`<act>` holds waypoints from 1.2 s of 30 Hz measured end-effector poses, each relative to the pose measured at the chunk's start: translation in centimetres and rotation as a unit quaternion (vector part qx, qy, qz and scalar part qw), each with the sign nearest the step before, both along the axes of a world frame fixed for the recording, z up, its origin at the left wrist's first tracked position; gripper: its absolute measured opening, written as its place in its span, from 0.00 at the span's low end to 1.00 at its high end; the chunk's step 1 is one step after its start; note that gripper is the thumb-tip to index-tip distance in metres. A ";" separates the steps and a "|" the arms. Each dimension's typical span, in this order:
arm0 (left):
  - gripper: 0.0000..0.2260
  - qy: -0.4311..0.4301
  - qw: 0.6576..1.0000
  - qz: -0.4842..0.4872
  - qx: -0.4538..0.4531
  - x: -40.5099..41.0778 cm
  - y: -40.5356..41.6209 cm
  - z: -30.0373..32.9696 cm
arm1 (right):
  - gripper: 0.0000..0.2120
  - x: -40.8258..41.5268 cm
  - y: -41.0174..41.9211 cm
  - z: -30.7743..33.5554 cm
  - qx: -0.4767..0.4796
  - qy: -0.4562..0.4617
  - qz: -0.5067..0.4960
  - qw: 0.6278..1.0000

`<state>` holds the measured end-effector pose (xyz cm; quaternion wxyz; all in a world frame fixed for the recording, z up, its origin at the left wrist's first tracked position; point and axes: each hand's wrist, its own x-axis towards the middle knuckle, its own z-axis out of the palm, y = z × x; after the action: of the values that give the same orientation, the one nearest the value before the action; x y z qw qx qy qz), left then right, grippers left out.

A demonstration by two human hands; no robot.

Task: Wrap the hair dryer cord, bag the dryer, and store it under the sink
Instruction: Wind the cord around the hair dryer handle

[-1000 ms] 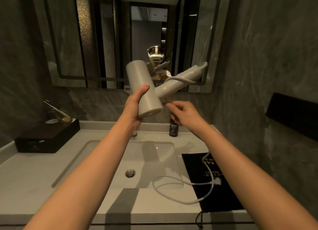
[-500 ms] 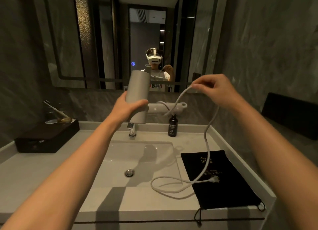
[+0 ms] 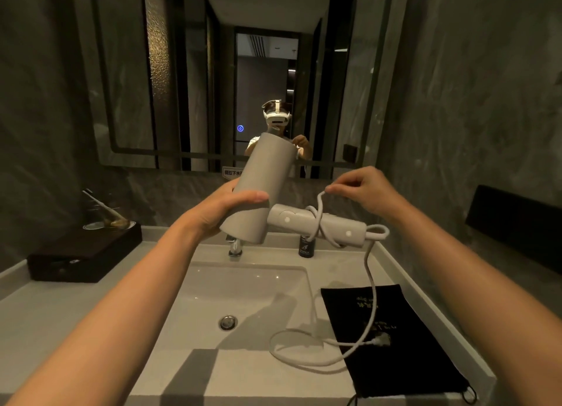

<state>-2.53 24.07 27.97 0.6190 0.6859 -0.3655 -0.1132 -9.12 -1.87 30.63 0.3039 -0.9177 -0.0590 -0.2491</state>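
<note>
My left hand [image 3: 226, 206] grips the barrel of the grey hair dryer [image 3: 263, 186], held above the faucet with its handle [image 3: 316, 224] pointing right. My right hand [image 3: 362, 188] pinches the white cord [image 3: 372, 290] just above the handle. One or two turns of cord lie around the handle, and a small loop sticks out at its end. The rest of the cord hangs down to the counter, where it curls beside the plug [image 3: 380, 340]. The plug rests on a flat black drawstring bag [image 3: 395, 360] right of the basin.
Below the dryer are the white sink [image 3: 243, 290] with its drain and a chrome faucet [image 3: 234, 247]. A small dark bottle [image 3: 305, 247] stands behind the basin. A black tray [image 3: 82, 253] with toiletries sits at the left. A mirror covers the wall ahead.
The dryer has been brought lower and closer, barrel tilted. My right hand came down from a raised position to the handle, laying cord around it. Less cord hangs free.
</note>
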 end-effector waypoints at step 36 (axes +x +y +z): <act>0.26 0.075 0.996 -0.007 -0.041 0.8 -1.1 1.1 | 0.07 -1.5 0.6 1.6 0.103 0.026 0.063 0.992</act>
<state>-1.68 22.99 29.12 0.6716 0.6466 -0.3277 -0.1534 -10.66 -1.27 32.23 0.4133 -0.8821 -0.0829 -0.2102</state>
